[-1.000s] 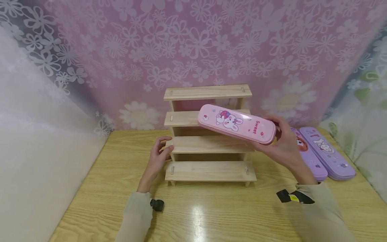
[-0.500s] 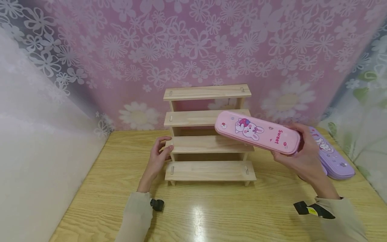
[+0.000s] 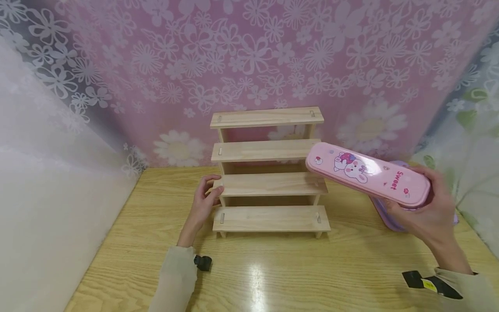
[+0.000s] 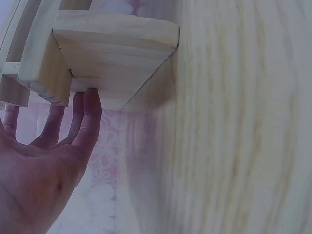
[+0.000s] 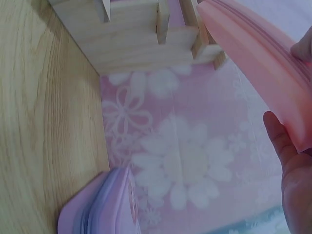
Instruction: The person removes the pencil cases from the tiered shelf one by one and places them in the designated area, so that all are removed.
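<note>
A pink pencil case (image 3: 370,175) with a rabbit print and the word "Sweet" is in the air beyond the right end of a four-tier wooden shelf (image 3: 269,219). My right hand (image 3: 432,212) grips its right end, thumb on one side and fingers on the other. The right wrist view shows the case's zipper edge and pink underside (image 5: 258,68). My left hand (image 3: 203,195) holds the shelf's left side at the second tier from the bottom, its thumb on the board. In the left wrist view its fingertips (image 4: 91,97) reach the shelf's side panel.
Purple pencil cases (image 5: 97,207) lie on the wooden table (image 3: 273,268) at the right, mostly hidden behind my right hand and the pink case. A pink floral curtain (image 3: 249,52) hangs right behind the shelf. White sheeting (image 3: 50,195) borders the left side.
The right hand has carried the pink pencil case to the right, from in front of the shelf to past its right end, now covering most of the purple cases. The left hand stays put.
</note>
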`<control>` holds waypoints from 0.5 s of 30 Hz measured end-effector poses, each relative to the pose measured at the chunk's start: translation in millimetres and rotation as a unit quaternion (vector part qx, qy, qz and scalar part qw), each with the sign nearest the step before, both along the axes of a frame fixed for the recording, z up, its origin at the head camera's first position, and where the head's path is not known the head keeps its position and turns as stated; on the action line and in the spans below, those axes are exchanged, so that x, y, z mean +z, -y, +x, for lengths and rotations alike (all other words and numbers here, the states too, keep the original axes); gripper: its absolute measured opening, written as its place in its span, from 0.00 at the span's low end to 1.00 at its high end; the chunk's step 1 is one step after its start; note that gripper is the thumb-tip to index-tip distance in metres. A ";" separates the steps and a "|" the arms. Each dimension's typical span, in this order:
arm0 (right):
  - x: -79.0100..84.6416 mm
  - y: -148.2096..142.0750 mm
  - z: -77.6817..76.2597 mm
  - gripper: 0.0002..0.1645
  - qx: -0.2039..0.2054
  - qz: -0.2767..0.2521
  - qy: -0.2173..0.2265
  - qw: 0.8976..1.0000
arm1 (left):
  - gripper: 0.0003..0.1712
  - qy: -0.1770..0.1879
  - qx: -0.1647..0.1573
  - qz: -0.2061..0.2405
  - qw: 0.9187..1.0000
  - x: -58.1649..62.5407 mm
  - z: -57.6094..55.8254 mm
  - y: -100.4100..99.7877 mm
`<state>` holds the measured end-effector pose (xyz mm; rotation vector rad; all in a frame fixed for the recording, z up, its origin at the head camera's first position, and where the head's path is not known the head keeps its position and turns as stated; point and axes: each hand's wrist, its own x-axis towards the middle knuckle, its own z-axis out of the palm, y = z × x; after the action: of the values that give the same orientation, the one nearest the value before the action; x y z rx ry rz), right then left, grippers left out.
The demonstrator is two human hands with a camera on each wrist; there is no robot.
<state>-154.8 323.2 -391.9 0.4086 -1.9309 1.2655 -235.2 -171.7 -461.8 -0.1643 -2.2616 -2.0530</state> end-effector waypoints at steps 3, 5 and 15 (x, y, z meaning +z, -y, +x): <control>0.4 -7.1 4.5 0.51 -0.013 -0.013 -0.011 1.000 | 0.20 -0.002 -0.001 0.000 1.000 -0.1 -0.4 0.1; 1.7 -11.0 7.6 0.49 -0.030 -0.013 -0.020 0.999 | 0.20 -0.004 0.000 0.000 1.000 0.5 -0.2 -0.1; -2.7 -27.3 21.6 0.48 -0.104 -0.019 -0.003 0.994 | 0.21 -0.002 -0.001 0.003 1.000 -0.2 -0.1 -0.4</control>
<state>-133.2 350.5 -394.6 0.1862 -1.8865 1.1624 -235.3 -171.2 -462.0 -0.1691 -2.2538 -2.0588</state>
